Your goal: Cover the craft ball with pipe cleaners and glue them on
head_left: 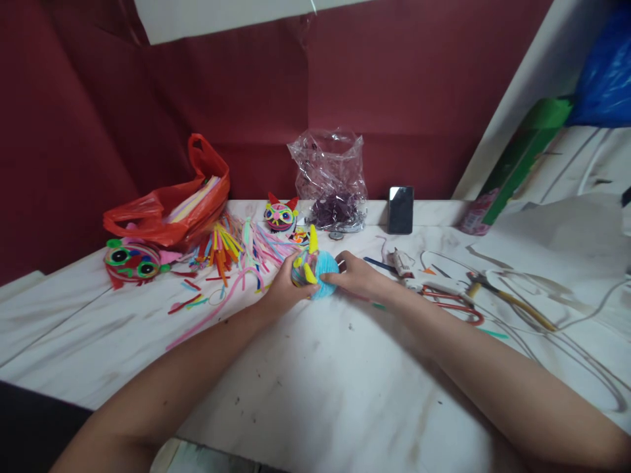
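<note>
On the marbled surface [296, 394], near its middle: the blue ball [328, 264] with yellow horns sat between the two hands; whether it rested on the surface or was lifted slightly could not be told.
Left hand [288, 284]: it was closed round the horned, multicoloured side, thumb low and near a horn.
Right hand [357, 274]: its thumb and fingertips were closed on the plain blue side.
Blue ball: good handling called for a firm but light left hold, as squeezing might have dented the wrapping; small, even pressure from the right fingertips suited it best.
Yellow horns: they stuck out close to the left thumb and probably bent easily, so the palm was best kept off them.
Left side: a red bag [197, 209], loose fuzzy sticks [224, 246] and a green-eyed toy head [131, 264] lay there.
Back: a small toy head [280, 217], a clear bag [331, 177] and a phone [400, 211].
Right side: a glue gun [438, 282] and pliers [527, 309], among cords.
</note>
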`<state>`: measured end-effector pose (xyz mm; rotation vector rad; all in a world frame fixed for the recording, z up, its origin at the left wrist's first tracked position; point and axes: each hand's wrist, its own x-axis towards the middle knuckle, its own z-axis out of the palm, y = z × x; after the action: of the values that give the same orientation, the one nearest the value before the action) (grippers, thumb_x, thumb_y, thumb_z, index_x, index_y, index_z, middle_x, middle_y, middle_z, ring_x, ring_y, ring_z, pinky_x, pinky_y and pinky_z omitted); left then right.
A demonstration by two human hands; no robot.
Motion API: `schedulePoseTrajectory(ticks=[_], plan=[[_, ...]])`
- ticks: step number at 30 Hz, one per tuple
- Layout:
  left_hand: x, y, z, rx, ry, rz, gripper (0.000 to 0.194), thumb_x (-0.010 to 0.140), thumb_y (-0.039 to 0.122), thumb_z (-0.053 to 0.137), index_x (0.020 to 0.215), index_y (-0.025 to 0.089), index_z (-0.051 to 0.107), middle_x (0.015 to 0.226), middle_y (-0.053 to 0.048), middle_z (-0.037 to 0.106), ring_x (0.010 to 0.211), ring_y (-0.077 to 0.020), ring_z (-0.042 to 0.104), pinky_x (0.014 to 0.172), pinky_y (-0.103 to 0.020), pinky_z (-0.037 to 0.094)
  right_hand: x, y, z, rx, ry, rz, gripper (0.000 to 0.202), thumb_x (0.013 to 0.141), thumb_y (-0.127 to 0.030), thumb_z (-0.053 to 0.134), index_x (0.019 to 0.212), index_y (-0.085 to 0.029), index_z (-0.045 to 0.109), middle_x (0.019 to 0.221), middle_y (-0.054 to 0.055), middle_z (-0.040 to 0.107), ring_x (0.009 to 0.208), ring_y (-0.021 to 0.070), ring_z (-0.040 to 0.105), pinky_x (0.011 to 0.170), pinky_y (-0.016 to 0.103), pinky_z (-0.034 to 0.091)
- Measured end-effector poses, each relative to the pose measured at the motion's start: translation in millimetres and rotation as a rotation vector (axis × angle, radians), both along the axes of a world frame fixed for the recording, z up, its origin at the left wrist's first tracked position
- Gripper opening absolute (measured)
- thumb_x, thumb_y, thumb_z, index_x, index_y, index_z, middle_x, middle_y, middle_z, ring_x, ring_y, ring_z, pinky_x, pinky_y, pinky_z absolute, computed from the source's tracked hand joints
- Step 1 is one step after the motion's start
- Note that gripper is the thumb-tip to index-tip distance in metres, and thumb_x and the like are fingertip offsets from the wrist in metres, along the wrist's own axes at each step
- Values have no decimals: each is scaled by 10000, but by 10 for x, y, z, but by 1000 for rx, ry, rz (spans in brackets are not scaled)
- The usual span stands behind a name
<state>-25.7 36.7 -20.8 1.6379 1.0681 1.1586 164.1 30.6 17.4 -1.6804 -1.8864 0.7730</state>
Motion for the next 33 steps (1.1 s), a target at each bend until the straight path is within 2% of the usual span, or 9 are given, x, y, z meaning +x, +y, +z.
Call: schedulePoseTrajectory(ticks=[5, 9, 18, 24, 28, 33], plan=[[2, -12, 3, 99, 100, 64, 885, 571, 237, 782, 1340, 145, 355, 1353, -150, 455, 1255, -306, 443, 1015, -408, 410, -34, -19, -6, 15, -5, -4, 601, 670, -566, 658, 1083, -157, 509, 974, 105, 675, 817, 220, 633, 659, 281, 454], [9, -5, -34, 236, 150, 91, 874, 553, 221, 786, 1323, 144, 379, 1367, -163, 443, 1280, -316, 424, 1074, -432, 339, -100, -30, -59, 60, -92, -68, 569, 702, -589, 593, 1048, -144, 523, 889, 110, 679, 773, 240, 630, 623, 293, 437], [-22, 15, -62, 357, 204, 125, 851, 517, 214, 791, 1286, 166, 429, 1328, -154, 470, 1251, -324, 446, 1062, -432, 354, -111, -34, -65, 57, -70, -53, 556, 709, -576, 593, 1065, -153, 532, 906, 104, 680, 797, 228, 634, 636, 280, 444], [-28, 16, -44, 447, 304, 136, 841, 520, 194, 769, 1284, 163, 420, 1305, -160, 472, 1249, -337, 432, 1073, -444, 337, -99, 10, -133, 40, 58, -40, 547, 679, -523, 652, 1065, -160, 515, 977, 100, 672, 799, 207, 632, 648, 275, 472], [-40, 26, -48, 460, 309, 121, 834, 532, 226, 771, 1283, 178, 413, 1308, -152, 469, 1243, -333, 435, 1069, -449, 341, -63, 59, -162, -22, 153, -30, 571, 641, -518, 709, 1040, -161, 513, 926, 85, 674, 755, 185, 625, 592, 257, 479], [-25, 20, -70, 528, 349, 114, 825, 559, 266, 765, 1291, 155, 400, 1306, -172, 458, 1241, -326, 434, 1071, -436, 340, -46, 88, -182, -102, 373, -26, 494, 685, -505, 694, 1004, -173, 514, 844, 53, 680, 652, 144, 625, 535, 236, 494]])
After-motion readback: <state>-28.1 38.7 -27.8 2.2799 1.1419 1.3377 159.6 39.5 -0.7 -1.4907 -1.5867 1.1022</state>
